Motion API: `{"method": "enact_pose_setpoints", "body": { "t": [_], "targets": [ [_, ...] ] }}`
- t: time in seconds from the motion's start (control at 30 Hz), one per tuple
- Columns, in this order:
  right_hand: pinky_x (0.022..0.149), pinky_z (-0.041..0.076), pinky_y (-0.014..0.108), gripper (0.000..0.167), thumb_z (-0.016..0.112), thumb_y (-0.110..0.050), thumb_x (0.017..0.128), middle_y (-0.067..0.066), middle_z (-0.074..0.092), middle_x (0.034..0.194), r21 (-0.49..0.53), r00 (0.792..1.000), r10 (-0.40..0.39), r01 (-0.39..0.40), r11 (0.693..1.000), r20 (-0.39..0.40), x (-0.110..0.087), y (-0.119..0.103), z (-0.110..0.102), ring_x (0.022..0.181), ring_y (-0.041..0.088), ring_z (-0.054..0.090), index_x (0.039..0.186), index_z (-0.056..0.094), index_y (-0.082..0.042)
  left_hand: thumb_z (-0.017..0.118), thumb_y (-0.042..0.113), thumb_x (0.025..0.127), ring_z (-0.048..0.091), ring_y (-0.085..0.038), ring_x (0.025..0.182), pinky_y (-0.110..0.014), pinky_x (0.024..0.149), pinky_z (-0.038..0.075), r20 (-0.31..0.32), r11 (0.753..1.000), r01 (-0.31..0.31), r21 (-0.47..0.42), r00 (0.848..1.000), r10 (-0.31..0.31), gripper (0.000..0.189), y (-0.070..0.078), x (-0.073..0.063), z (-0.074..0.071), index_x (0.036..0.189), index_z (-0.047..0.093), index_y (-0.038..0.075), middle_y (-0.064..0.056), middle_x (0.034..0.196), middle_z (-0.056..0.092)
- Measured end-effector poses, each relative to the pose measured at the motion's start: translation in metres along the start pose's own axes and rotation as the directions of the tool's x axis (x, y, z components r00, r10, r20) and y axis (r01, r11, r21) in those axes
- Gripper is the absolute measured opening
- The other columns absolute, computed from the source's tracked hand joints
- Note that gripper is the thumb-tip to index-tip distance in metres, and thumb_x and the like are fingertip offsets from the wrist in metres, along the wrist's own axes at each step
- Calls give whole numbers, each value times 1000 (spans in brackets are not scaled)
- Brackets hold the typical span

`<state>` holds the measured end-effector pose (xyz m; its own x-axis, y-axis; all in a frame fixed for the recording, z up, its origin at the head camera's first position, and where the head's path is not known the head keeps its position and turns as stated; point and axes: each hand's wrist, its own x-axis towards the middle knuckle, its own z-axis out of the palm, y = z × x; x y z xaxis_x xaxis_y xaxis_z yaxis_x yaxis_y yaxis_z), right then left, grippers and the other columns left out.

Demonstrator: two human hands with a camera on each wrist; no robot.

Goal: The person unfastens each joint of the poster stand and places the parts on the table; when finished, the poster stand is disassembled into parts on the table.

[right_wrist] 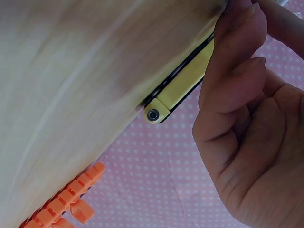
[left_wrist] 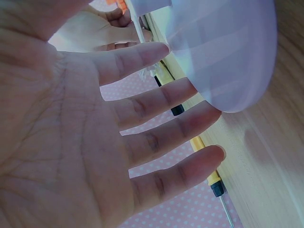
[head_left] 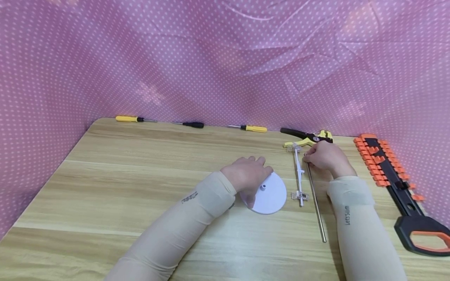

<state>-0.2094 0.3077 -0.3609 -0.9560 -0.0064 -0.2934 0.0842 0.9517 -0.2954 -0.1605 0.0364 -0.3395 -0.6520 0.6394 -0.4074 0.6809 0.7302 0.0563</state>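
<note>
My left hand (head_left: 246,175) rests at a round white disc (head_left: 272,197) with a small raised post near its middle. In the left wrist view its fingers (left_wrist: 147,102) are stretched out, some tips right at the disc's rim. My right hand (head_left: 326,156) pinches the far end of a thin metal rod (head_left: 316,203), which slants toward me over the table; the right wrist view shows its fingers curled. Between the hands lies a slim white plastic bar (head_left: 299,171) with a transparent clip (head_left: 300,196) near each end.
Beyond the right hand lies a yellow-and-black wire stripper (head_left: 309,137). Along the table's far edge are yellow screwdrivers (head_left: 127,118) and a black screwdriver (head_left: 193,125). A black tool holder with orange clips (head_left: 381,171) lies at the right. Pink dotted cloth (head_left: 211,66) hangs behind.
</note>
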Motion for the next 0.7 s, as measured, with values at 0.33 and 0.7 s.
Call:
{"method": "enact_pose_setpoints", "body": {
  "t": [0.33,0.7],
  "targets": [
    [64,45,37,33,66,-36,100,4,65,76,27,1000,-4,4,1000,-5,-6,0,-6,75,25,56,81,70,-9,102,42,65,54,-23,130,-42,111,52,-2,1000,2,4,1000,-2,109,0,0,0,158,48,23,-3,145,53],
    [61,44,36,49,53,-47,108,11,70,86,32,991,-30,35,999,-132,-29,-14,-31,78,28,59,108,71,-1,100,47,69,54,-23,131,-41,110,53,4,1000,-1,-29,1000,1,106,-4,1,0,158,48,23,-3,148,53]
  ]
}}
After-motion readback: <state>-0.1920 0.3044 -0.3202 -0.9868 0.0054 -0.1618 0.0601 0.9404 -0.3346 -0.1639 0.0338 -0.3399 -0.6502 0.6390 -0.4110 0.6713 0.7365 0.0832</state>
